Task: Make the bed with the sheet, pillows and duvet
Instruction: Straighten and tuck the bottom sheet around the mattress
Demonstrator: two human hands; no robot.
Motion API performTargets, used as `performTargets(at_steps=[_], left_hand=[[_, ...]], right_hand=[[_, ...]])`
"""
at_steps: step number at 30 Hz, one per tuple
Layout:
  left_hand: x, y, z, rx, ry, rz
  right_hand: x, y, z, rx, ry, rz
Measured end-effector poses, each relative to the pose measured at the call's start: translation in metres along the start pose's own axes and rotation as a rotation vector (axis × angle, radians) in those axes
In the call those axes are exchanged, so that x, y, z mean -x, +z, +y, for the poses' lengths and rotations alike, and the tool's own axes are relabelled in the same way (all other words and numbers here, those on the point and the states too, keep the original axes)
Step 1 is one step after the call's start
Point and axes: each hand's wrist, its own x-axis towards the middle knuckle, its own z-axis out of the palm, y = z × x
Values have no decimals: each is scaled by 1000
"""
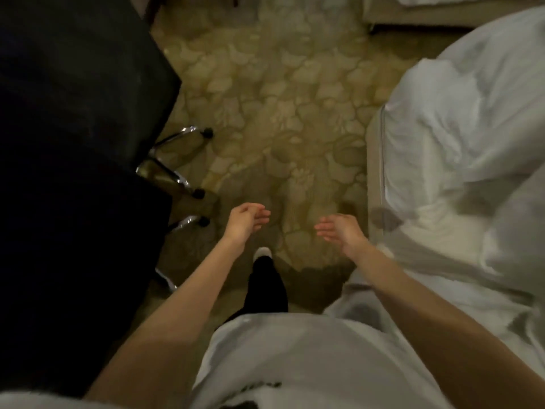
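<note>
Head view, looking straight down at a patterned carpet. Left hand at 8 o'clock from centre, fingers loosely curled and relaxed, gripping nothing. Right hand at 4 o'clock, fingers nearly straight and close together, palm turned toward the other hand, likewise empty. Both held out in the air over the carpet, apart from each other, touching nothing.

White bedding heaped and rumpled at 3 o'clock on the bed, spilling over the bed's edge down toward 5 o'clock, just beside the right forearm. Cannot tell whether duvet, sheet or pillow.

At 9 o'clock, a dark chair, with chrome legs on black casters poking out onto the carpet near the left hand. At 6 o'clock, a black trouser leg ending in a pale-toed foot, with a white shirt below. At 1 o'clock, the edge of a second bed, well apart.
</note>
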Motion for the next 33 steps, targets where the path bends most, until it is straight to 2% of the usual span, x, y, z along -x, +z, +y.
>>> performTargets(at_steps=[7,15,20,26,33], left_hand=[[-116,14,155,-162,64,-175],[-230,86,265,-254,99,-294],[-314,153,360,-384,86,-299],[-382,243,457,-429,78,-315],[-455,360,555,-528,96,-479]], right_hand=[[-53,35,-135,-149,-31,99],[-133,22,-256,-297,-15,183],[-206,-24,-369,-336,-37,196],[-270,-84,-486,-353,-16,225],[-326,-166,-576,-498,-18,254]])
